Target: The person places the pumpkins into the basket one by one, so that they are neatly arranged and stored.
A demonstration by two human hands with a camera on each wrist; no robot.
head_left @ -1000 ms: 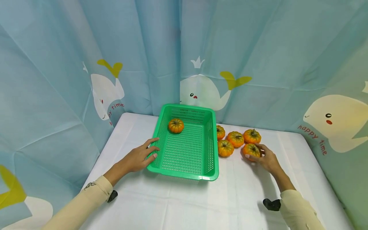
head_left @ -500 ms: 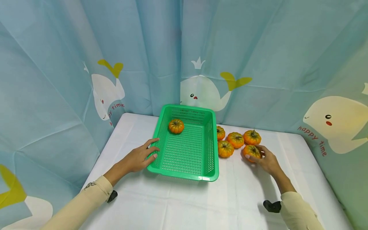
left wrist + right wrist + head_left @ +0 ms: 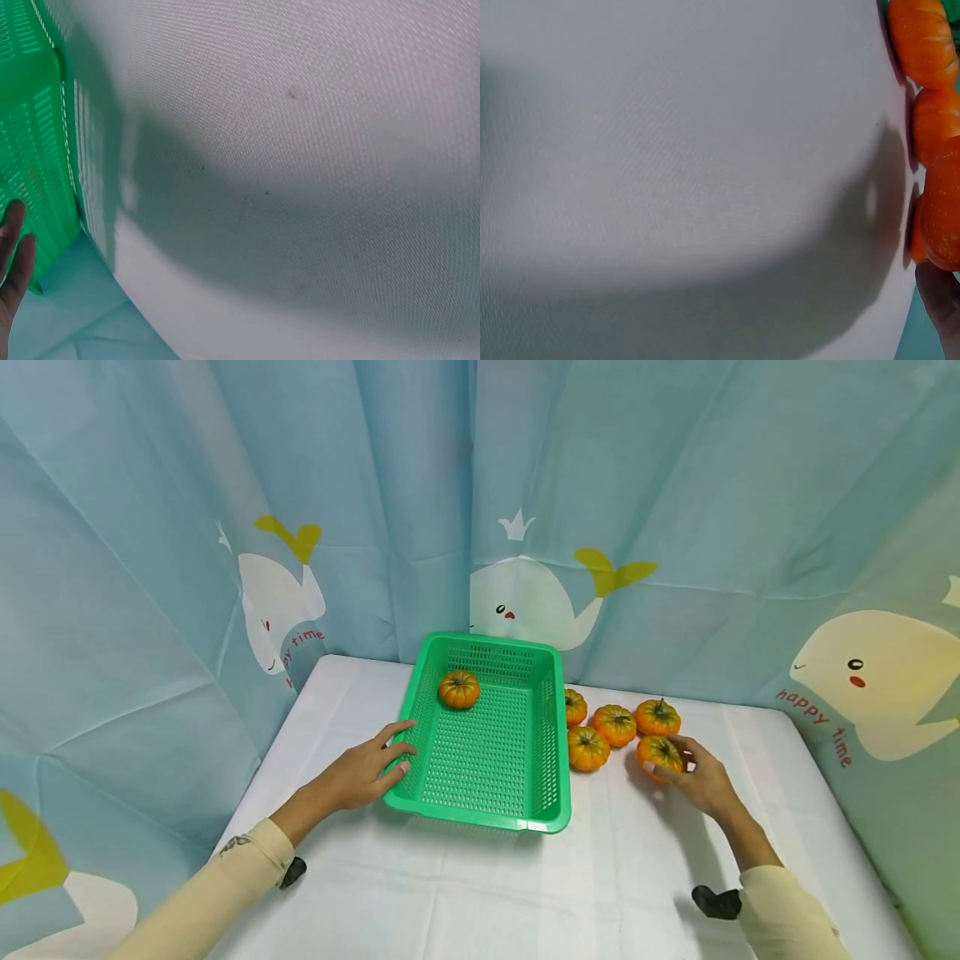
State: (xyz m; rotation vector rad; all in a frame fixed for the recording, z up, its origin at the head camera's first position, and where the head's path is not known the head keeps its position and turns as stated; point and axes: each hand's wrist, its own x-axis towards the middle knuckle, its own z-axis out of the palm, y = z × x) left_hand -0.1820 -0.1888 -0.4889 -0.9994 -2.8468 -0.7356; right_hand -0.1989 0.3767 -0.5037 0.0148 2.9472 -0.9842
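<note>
My left hand [image 3: 365, 770] rests on the left rim of a green plastic basket [image 3: 483, 814], its fingers loosely extended over the edge. In the left wrist view, fingertips [image 3: 22, 259] show beside the perforated basket wall [image 3: 37, 172]. One small orange pumpkin [image 3: 459, 690] sits in the basket's far left part. To the right of the basket, my right hand [image 3: 703, 777] holds another small pumpkin [image 3: 660, 755] between thumb and fingers. That pumpkin [image 3: 945, 210] fills the right edge of the right wrist view, the others behind it; its underside is hidden.
Several more pumpkins [image 3: 614, 725] cluster against the basket's right side; one [image 3: 657, 717] stands just behind the held pumpkin. A white cloth covers the table [image 3: 517, 893]. A blue curtain [image 3: 420, 510] with whale prints hangs close behind the table and at both sides.
My right hand and the pumpkin in it have shifted slightly to the right, away from the other pumpkins. My left hand and the basket stay in place.
</note>
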